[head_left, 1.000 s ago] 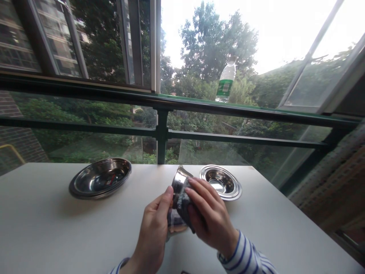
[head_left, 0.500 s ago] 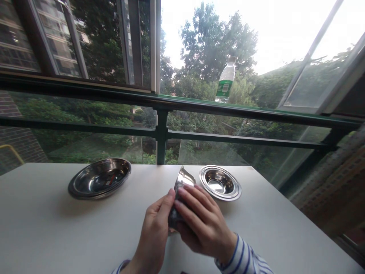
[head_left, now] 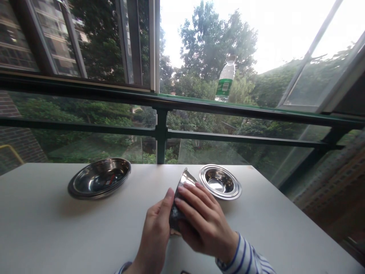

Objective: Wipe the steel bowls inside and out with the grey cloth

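A small shiny metal bowl [head_left: 187, 177] is tilted on its side between my two hands, its flared rim towards the far edge of the table. My left hand [head_left: 156, 224] is closed on the bowl's left side, thumb pointing up along it. Laid across the outer wall from the right, the fingers of my right hand [head_left: 203, 220] hold it and cover much of it. The bowl's lower part looks dark and is partly hidden by the hands. Just beyond my right hand, a wide-rimmed metal bowl [head_left: 209, 185] rests on the table.
At the left of the white table [head_left: 85, 236] lies a large oval metal dish [head_left: 82, 190] with a red mark inside. A clear bottle [head_left: 224, 85] with a green label stands by the window behind the dark railing [head_left: 188, 102]. A small dark object [head_left: 185, 272] shows at the bottom edge.
The bowl in my hands has turned slightly, its rim shifting a little to the right. My right hand has moved slightly with it. The other dishes have stayed put.
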Demonstrator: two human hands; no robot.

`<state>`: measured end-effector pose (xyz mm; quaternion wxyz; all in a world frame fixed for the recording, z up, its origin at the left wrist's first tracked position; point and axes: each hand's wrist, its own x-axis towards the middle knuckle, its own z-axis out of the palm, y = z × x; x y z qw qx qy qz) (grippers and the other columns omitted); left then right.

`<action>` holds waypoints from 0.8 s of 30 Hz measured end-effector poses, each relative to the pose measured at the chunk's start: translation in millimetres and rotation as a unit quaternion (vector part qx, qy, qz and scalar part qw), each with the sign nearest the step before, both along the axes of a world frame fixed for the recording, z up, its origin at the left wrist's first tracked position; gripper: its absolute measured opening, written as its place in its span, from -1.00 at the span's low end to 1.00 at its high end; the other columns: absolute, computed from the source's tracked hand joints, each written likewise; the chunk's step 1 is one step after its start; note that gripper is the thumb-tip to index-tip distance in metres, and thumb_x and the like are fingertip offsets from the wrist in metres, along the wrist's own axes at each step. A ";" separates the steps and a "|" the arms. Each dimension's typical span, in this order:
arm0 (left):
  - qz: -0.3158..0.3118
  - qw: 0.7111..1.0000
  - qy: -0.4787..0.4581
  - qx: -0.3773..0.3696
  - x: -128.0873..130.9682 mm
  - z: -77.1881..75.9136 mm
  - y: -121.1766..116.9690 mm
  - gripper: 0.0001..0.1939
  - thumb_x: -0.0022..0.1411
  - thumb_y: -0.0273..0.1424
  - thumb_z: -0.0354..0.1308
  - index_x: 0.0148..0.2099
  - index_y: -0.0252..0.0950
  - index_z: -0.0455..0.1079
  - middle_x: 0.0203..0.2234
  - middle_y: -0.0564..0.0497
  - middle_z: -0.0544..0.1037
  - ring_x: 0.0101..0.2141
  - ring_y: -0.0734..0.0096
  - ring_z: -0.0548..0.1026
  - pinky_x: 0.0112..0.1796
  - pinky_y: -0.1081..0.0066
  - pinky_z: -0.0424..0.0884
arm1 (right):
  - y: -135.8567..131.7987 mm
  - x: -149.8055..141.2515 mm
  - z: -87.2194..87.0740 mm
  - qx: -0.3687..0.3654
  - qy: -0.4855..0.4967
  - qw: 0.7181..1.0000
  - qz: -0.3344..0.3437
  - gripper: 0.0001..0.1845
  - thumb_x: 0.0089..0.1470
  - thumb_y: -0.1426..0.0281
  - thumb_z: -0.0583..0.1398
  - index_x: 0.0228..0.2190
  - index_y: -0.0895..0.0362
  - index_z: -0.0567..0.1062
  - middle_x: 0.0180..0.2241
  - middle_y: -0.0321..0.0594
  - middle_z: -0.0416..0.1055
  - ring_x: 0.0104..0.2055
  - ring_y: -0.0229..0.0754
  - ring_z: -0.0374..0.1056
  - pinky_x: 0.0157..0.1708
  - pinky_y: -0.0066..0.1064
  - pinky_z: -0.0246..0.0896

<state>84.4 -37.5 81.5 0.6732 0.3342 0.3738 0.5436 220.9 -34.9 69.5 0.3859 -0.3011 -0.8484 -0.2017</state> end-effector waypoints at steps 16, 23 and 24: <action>0.004 0.998 -0.047 -0.028 -4.3 6.7 0.9 -0.69 0.02 -0.19 0.23 -0.32 -0.36 0.50 -0.60 0.07 0.47 -0.55 0.46 0.42 -0.54 0.53 0.34 | -1.4 -4.0 -5.3 0.036 -0.023 0.999 0.032 -0.60 0.01 0.45 0.09 -0.07 0.28 0.39 0.04 0.02 0.33 0.18 0.04 0.10 0.10 -0.04 0.13; 0.014 0.997 -0.062 -0.035 -2.1 7.3 2.1 -0.75 0.00 -0.26 0.26 -0.33 -0.35 0.50 -0.58 0.07 0.48 -0.55 0.48 0.42 -0.54 0.54 0.34 | 1.5 -0.3 -2.4 0.031 -0.048 0.998 0.040 -0.59 0.02 0.42 0.10 -0.06 0.29 0.39 0.04 0.02 0.33 0.18 0.03 0.11 0.12 -0.06 0.11; 0.011 0.998 -0.057 -0.031 -1.4 7.2 1.4 -0.75 -0.01 -0.26 0.27 -0.34 -0.35 0.50 -0.59 0.07 0.48 -0.56 0.48 0.42 -0.54 0.54 0.34 | 2.7 1.7 -1.5 0.014 -0.024 0.999 0.024 -0.58 0.03 0.43 0.10 -0.04 0.29 0.37 0.05 0.04 0.32 0.18 0.04 0.11 0.11 -0.04 0.13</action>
